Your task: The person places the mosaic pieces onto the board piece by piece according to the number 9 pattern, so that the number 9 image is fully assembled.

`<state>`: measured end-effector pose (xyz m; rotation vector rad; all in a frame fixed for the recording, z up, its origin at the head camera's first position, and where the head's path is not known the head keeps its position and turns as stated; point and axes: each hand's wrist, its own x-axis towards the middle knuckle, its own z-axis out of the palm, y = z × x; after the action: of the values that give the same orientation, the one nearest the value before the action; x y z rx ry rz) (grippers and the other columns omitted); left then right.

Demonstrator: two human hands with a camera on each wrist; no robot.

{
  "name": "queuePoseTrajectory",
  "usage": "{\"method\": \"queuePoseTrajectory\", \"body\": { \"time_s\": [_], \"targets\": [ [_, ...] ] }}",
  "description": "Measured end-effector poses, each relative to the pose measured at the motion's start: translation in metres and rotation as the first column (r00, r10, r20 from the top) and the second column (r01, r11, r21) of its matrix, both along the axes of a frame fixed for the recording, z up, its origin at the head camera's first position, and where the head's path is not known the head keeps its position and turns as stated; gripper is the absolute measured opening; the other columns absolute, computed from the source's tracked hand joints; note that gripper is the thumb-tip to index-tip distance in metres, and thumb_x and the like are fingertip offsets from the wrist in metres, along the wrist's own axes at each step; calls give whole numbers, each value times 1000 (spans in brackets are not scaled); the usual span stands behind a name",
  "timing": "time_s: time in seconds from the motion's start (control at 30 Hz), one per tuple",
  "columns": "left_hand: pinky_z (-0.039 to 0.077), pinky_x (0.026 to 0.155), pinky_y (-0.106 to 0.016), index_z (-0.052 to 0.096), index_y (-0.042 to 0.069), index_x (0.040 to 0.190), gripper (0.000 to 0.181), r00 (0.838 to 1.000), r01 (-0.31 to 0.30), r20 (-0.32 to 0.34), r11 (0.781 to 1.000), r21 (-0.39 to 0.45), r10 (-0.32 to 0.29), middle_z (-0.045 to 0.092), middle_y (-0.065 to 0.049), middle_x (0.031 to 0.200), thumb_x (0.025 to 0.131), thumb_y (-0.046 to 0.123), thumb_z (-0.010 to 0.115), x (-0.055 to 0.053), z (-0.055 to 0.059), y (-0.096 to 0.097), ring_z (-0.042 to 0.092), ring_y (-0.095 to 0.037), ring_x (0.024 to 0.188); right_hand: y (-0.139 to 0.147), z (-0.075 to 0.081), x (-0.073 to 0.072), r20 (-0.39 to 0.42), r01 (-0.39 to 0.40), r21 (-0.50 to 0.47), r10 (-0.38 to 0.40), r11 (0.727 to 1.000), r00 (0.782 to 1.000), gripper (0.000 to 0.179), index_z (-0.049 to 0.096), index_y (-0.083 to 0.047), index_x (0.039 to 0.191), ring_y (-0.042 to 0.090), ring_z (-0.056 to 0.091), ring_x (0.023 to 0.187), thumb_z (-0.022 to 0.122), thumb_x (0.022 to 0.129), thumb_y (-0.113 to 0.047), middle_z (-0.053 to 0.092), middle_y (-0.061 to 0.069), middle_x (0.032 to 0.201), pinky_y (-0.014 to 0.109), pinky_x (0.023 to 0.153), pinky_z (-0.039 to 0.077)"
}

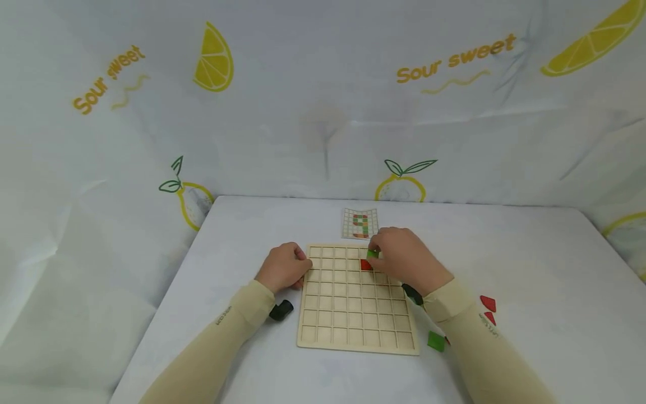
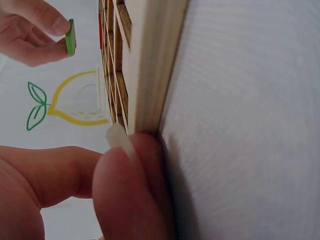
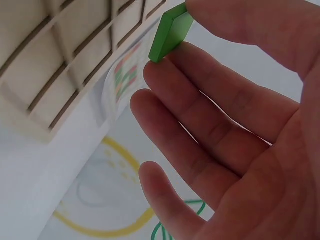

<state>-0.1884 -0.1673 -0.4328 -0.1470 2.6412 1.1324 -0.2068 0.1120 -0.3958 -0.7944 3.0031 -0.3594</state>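
A square wooden grid board (image 1: 339,306) lies on the white table. One red tile (image 1: 365,265) sits in a cell near its far edge. Between thumb and fingertips my right hand (image 1: 406,255) pinches a green square tile (image 3: 170,32), tilted over the far right cells, just beyond the red one. The right wrist view shows the other fingers of that hand spread out. My left hand (image 1: 285,266) is at the board's left edge, with curled fingers and the thumb (image 2: 120,175) gripping the wooden rim.
Behind the board lies a small card (image 1: 360,223) printed with a coloured grid pattern. To the right are red pieces (image 1: 488,303) and another green tile (image 1: 436,341), near my right sleeve (image 1: 471,325). A lemon-printed white cloth (image 1: 323,84) hangs behind the table.
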Motion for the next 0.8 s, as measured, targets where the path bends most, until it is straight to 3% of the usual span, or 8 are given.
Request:
{"method": "queuePoseTrajectory", "body": {
  "time_s": [0.17, 0.47, 0.8],
  "targets": [
    [54, 58, -27, 65, 9, 100, 14, 1000, 0, 5, 1000, 2, 0, 72, -6, 68, 101, 23, 67, 1, 1, 0, 70, -16, 56, -20, -4, 3, -42, -77, -16, 77, 997, 996, 7, 79, -14, 88, 10, 58, 73, 82, 92, -20, 70, -4, 85, 40, 80, 56],
    [52, 59, -26, 65, 10, 100, 15, 1000, 7, -9, 1000, -20, -7, 72, -4, 67, 101, 25, 67, 1, -1, 0, 70, -16, 57, -32, -14, 3, -74, -106, 32, 108, 994, 991, 28, 63, -20, 69, 11, 48, 66, 78, 92, -15, 52, -7, 67, 51, 93, 58],
    [51, 58, -27, 65, 10, 100, 16, 1000, 3, -11, 1000, -27, -3, 71, -4, 66, 101, 26, 67, 0, -1, 0, 70, -17, 56, -37, -19, 2, -62, -102, 65, 106, 993, 992, 13, 74, -18, 81, 14, 57, 75, 75, 93, -16, 62, -6, 80, 54, 97, 57]
  ]
}}
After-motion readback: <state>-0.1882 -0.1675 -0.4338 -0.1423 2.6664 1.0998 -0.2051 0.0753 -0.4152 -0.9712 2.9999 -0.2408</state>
